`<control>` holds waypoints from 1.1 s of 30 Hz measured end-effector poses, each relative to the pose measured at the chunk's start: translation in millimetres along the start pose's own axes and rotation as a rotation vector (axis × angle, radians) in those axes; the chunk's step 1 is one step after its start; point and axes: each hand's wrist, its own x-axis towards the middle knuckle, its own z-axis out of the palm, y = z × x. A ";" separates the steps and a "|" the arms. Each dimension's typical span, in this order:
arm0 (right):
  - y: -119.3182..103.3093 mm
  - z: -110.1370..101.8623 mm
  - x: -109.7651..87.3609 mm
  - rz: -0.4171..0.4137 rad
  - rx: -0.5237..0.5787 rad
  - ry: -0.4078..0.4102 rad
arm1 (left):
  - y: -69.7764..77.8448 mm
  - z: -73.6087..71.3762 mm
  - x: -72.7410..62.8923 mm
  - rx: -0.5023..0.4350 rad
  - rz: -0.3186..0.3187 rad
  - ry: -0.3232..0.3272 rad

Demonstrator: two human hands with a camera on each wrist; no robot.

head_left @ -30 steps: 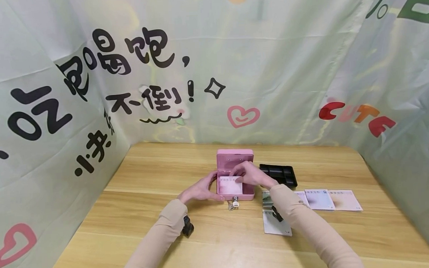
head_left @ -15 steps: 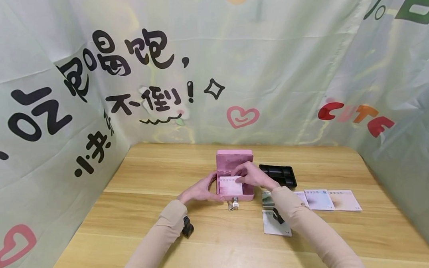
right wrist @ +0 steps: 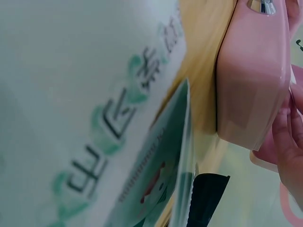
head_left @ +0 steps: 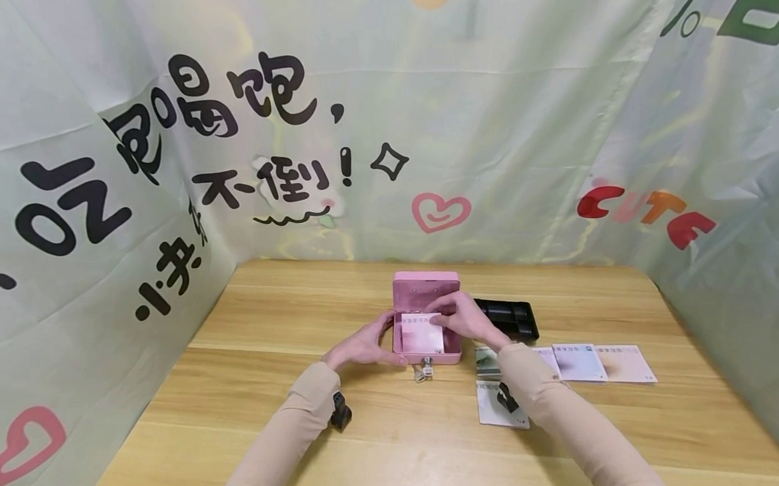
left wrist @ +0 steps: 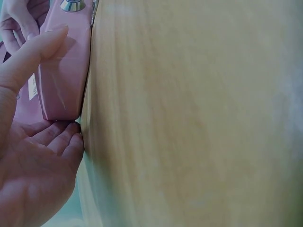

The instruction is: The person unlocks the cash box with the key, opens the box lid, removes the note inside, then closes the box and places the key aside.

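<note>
A small pink cash box (head_left: 424, 291) stands on the table with its lid raised at the back. My left hand (head_left: 364, 344) holds its left side; in the left wrist view, the thumb lies across the front wall (left wrist: 64, 80) and bent fingertips touch the side. My right hand (head_left: 466, 319) reaches over the box's right part and pinches the upper right corner of a pink banknote (head_left: 422, 336) inside. In the right wrist view the right fingers (right wrist: 286, 137) dip behind the box wall and their tips are hidden. Keys (head_left: 421, 374) hang at the front lock.
A black compartment tray (head_left: 523, 323) lies right of the box. Blue notes (head_left: 579, 361), pinkish notes (head_left: 628, 363) and greenish notes (head_left: 498, 411) lie spread on the wooden table (head_left: 275, 320), partly under the right forearm. Printed cloth (head_left: 489, 123) encloses the back and sides.
The right hand has shifted slightly right, and the pink banknote has come up and right a little in the box. The left hand keeps its place.
</note>
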 end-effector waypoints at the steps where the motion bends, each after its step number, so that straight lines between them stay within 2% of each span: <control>1: -0.3 0.4 -0.6 0.004 -0.003 0.015 | 0.2 0.1 -0.1 -0.003 -0.002 0.000; 7: -4.7 2.3 -3.5 0.052 0.000 0.099 | 0.6 0.6 -0.5 -0.001 -0.011 0.000; 14: -6.7 3.3 -4.4 0.053 0.030 0.182 | -1.2 1.1 0.5 -0.002 -0.033 0.007; 18: -9.1 2.4 -6.3 0.072 0.051 0.202 | -2.6 1.0 1.6 0.003 -0.034 0.007; 28: -16.7 -4.6 -14.9 0.185 0.129 0.234 | -2.0 1.1 0.6 0.008 -0.044 0.012; 33: -17.4 -9.7 -21.8 0.203 0.153 0.251 | -1.5 1.4 -0.3 0.020 -0.059 0.012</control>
